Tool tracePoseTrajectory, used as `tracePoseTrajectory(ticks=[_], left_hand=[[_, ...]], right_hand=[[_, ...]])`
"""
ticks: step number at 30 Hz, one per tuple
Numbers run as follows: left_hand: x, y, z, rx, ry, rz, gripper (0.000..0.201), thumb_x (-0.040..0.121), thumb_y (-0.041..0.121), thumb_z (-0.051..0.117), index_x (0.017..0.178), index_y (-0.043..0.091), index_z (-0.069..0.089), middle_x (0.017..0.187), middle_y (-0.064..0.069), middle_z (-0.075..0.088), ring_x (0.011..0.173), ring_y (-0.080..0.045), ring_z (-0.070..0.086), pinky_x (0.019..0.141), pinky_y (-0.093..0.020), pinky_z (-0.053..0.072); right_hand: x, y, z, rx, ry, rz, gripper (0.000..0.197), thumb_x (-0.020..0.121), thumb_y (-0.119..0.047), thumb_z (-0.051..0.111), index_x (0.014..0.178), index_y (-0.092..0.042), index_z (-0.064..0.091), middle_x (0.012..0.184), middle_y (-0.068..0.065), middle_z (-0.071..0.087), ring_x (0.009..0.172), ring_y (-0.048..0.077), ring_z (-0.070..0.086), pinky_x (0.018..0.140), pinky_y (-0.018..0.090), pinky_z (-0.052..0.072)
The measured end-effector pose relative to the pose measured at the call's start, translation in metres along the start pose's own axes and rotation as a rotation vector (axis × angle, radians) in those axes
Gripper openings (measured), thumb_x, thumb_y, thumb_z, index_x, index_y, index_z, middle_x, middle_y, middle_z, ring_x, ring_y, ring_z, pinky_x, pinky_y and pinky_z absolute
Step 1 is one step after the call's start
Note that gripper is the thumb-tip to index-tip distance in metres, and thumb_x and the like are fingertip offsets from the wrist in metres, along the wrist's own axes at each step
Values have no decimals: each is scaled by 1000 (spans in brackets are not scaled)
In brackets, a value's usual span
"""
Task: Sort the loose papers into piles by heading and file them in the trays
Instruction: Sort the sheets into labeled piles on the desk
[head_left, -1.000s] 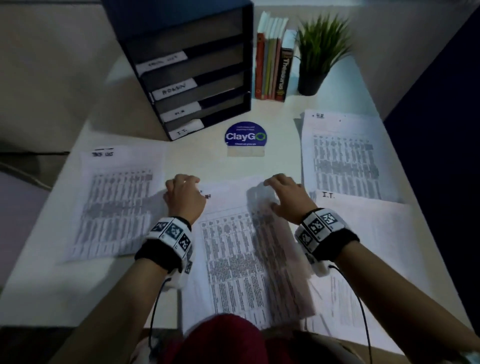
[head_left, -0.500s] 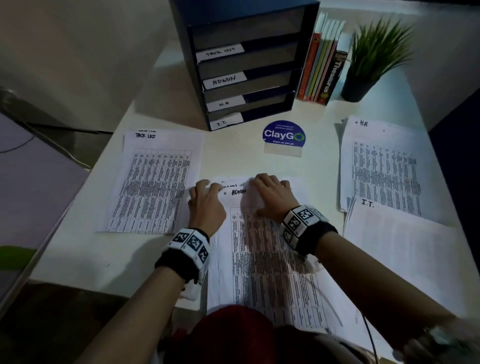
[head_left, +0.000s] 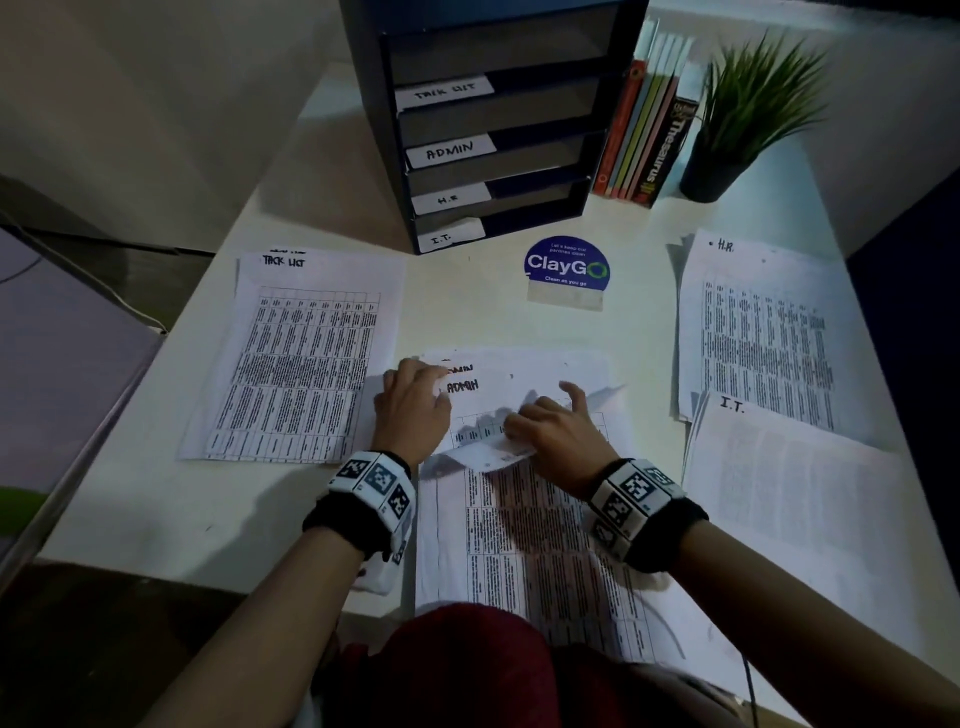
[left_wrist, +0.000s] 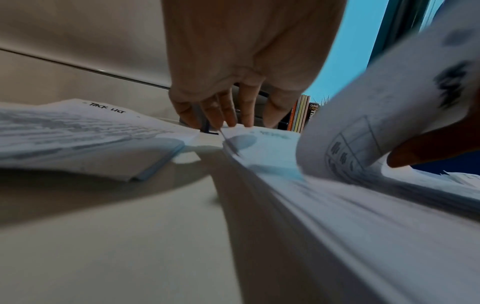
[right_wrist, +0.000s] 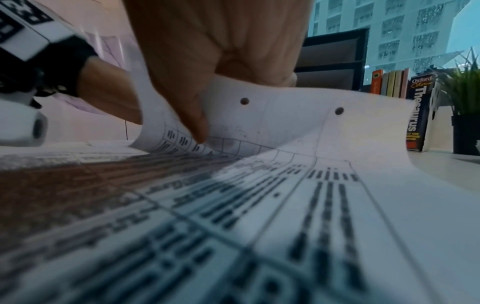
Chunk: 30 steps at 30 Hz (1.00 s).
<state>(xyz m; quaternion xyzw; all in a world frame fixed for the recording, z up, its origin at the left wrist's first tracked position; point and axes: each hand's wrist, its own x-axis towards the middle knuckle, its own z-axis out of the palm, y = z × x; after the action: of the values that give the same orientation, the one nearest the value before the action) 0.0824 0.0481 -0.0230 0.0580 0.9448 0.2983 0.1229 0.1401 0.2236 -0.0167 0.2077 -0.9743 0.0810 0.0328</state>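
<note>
A stack of sheets headed ADMIN (head_left: 524, 540) lies in the middle of the white desk (head_left: 156, 499). My left hand (head_left: 415, 402) presses its fingertips (left_wrist: 231, 123) on the stack's top-left corner. My right hand (head_left: 545, 428) pinches the top ADMIN sheet (right_wrist: 298, 127) between thumb and fingers, and the sheet's upper edge is curled back towards me. Another ADMIN heading (head_left: 462, 386) shows underneath. A TASK LIST pile (head_left: 301, 358) lies at the left. At the right are an H.R. pile (head_left: 763, 338) and an I.T. pile (head_left: 789, 499).
The dark tray unit (head_left: 545, 31) stands at the back, its slots labelled TASK LIST, ADMIN, H.R. and I.T. from top to bottom. Books (head_left: 644, 135) and a potted plant (head_left: 753, 109) stand to its right. A round ClayGo sticker (head_left: 566, 267) lies before it.
My right hand has lifted the top sheet's upper edge and curled it back. My left hand stays at the stack's top-left corner. The head view has swung to the left.
</note>
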Motion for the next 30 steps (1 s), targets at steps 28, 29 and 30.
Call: tracePoseTrajectory(ticks=[28,29,30], left_hand=[[-9,-4,-8,-487,72,-90,26,94,18,47,119,9,52,131,-9,43,117,-17,44,99,-28,36],[-7,-5,-7,-491,89,-104,28,92,12,51,119,9,51,131,-8,46,116,-16,46,97,-27,38],[-6,-5,-7,-486,83,-121,27,90,9,53,117,8,53,129,-8,50,114,-17,49,96,-28,41]], right_hand=[[1,-11,5,36,91,-68,66,40,-11,89,91,-13,46,70,-1,68,57,14,65,79,52,50],[-1,-12,3,65,92,-49,69,40,-10,89,92,-13,43,69,-2,67,57,14,65,79,51,49],[-1,-13,2,102,77,-29,70,42,-8,88,96,-13,43,70,-1,68,59,15,66,81,52,48]])
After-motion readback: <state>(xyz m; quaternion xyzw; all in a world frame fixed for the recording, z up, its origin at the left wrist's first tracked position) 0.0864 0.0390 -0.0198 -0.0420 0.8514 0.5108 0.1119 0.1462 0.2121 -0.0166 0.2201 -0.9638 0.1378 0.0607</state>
